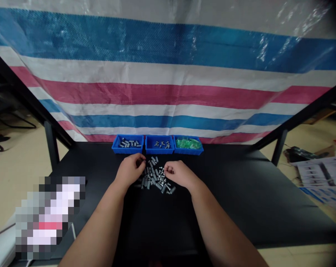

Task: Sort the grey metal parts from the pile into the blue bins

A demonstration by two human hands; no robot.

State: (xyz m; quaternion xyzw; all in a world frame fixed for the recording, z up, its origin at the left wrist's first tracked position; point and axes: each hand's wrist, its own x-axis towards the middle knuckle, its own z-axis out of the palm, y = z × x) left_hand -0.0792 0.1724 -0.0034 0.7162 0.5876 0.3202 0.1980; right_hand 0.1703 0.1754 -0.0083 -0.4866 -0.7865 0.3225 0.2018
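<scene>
A loose pile of small grey metal parts [156,178] lies on the black table [240,200]. My left hand [131,168] rests at the pile's left edge with its fingers curled in a pinch; what they hold is too small to make out. My right hand [179,174] sits at the pile's right edge, fingers also curled together over the parts. Behind the pile stand three blue trays in a row: the left tray [127,149] holds grey cylinders, the middle tray [159,150] holds small metal pieces, the right tray [188,150] holds green pieces.
A striped blue, pink and white tarp [168,81] hangs behind the table. Black frame legs [51,144] stand at both back corners. Printed papers [320,178] lie on the floor at the right. A pixelated patch [49,217] covers the lower left.
</scene>
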